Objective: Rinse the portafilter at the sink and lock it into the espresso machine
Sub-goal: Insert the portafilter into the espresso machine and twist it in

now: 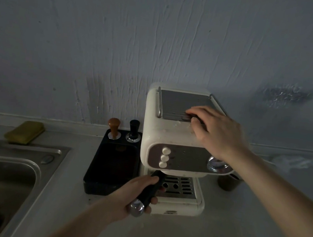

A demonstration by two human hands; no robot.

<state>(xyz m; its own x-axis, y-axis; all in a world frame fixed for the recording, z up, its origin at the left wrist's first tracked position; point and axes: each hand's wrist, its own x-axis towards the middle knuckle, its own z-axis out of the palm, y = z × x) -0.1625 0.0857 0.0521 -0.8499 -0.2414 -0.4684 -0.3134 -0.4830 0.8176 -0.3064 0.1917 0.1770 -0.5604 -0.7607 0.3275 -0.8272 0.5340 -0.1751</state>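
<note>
Left hand (134, 195) – clenched on portafilter (151, 190) handle, head hidden under espresso machine (169, 137) | Right hand (216, 130) – released, flat atop machine

We find a home kitchen: steel sink (12, 163) left of the hands, espresso machine (171, 139) beneath them, countertop (217, 231).

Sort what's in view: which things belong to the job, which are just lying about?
In use: portafilter in the left hand; espresso machine, steadied by the right hand; sink.
Lying about: sponge, two tampers, black tray, cup.
</note>
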